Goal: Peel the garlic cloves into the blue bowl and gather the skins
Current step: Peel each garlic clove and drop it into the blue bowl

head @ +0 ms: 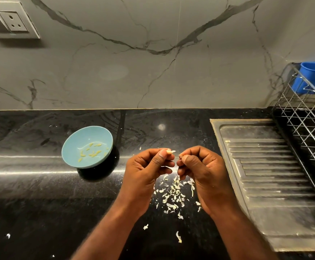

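Both hands are raised over the black stone bench (40, 184), close together but not touching. The left hand (147, 166) pinches a small garlic clove (171, 152) between thumb and forefinger, its pale tip poking out toward the other hand, the remaining fingers curled into the palm. The right hand (200, 166) has its fingers pressed together at the tips around a tiny scrap that looks like skin, too small to tell for certain. Below and between the wrists, a loose scatter of white garlic skins (173, 194) lies on the bench, with a few stray flakes nearer the front edge. The blue bowl (87, 146) sits to the left of the hands, well apart from them, holding several peeled yellowish cloves (92, 152) on its floor. To the right, a steel sink drainboard (265, 175) is set into the bench, and beyond it a wire dish rack (303, 113) holds a blue plastic container (314, 76). A wall socket (12, 21) sits on the marble backsplash at upper left.
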